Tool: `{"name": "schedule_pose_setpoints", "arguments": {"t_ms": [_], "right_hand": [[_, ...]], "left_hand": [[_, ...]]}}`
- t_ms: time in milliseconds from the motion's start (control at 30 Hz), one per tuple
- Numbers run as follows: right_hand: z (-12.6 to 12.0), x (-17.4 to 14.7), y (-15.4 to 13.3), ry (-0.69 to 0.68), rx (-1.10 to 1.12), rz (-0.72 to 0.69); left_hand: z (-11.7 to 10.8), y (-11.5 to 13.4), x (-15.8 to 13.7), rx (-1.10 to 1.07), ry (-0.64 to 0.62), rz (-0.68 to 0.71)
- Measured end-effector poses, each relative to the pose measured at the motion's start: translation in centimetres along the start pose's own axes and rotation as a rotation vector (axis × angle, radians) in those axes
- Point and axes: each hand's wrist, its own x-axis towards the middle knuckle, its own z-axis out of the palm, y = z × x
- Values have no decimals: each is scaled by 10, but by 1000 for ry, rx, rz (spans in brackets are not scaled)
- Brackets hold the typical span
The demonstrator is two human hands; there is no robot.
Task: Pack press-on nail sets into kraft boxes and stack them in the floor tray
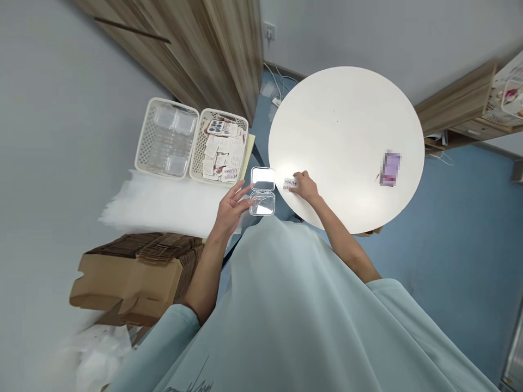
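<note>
shirt point(286, 305) bears unreadable script point(191, 385); left hand point(231, 209) holds clear case point(262, 191), right hand point(306, 187) grips printed card point(289, 184).

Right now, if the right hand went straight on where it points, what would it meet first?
Beyond the small card it touches, the right hand would probably first meet the open clear case at the left hand, though depth is unclear.

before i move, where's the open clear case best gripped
Probably the open clear case is best pinched by the lower half's free right rim, coming from the right: the left hand occupies its left side, and the hinge sits midway, leaving that rim exposed.
</note>
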Motion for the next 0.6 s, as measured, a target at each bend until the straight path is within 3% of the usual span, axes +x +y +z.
{"name": "schedule_pose_setpoints", "arguments": {"t_ms": [167,300,433,600], "right_hand": [[2,-3,-1,-2,-10,-15],[-7,-19,6,38,86,3],[-28,-48,22,186,264,11],[-77,-96,32,453,603,-10]], "left_hand": [[4,-2,-3,-8,36,-10],[16,-2,1,7,-9,5],[34,-1,7,21,-70,20],[62,2,19,44,-150,37]]}}
